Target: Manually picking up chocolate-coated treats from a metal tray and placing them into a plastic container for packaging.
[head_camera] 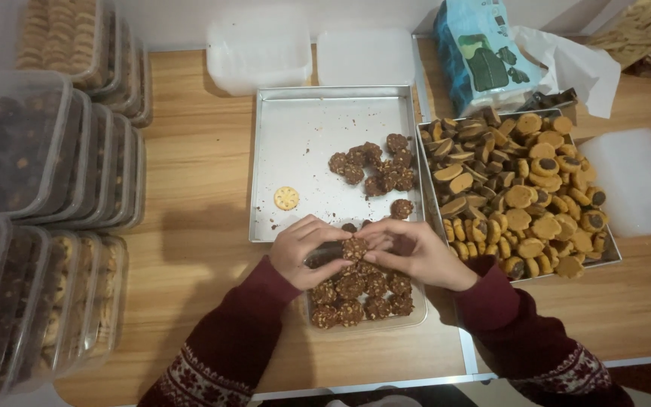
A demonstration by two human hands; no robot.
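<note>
Spanning the whole view, a wooden table [197,249] of pale, grained boards carries everything. Left edge: stacked clear plastic lidded boxes [47,188], rectangular with rounded corners, filled with dark and pale cookies; exact count cannot be told, as the stacks overlap and blur.

Right: one shallow metal tray [610,255] heaped with round tan cookies [521,196], many with dark chocolate centres; too many to count. Centre: a second, square metal tray [295,128], matte silver, mostly bare with crumbs. It holds a loose cluster of dark, knobbly chocolate cookies [374,167], roughly a dozen, and one single pale yellow round cookie [286,198] with a patterned face, lying apart at its left.

Back edge: two frosted translucent plastic lids or boxes [259,53], side by side. Back right: one blue soft plastic package [484,53] with a dark green printed panel, beside white crumpled paper [574,64]. Far right: one more frosted plastic piece [634,181].

Near edge: one small clear plastic container [416,316], partly packed with dark nut-studded cookies in rows, about ten visible.

Left hand [304,252] and right hand [414,255], both in dark red knit sleeves with white pattern, meet directly above that container. Fingertips of both are pressed together in a pinch on one dark cookie [354,248], held at the container's far rim.
</note>
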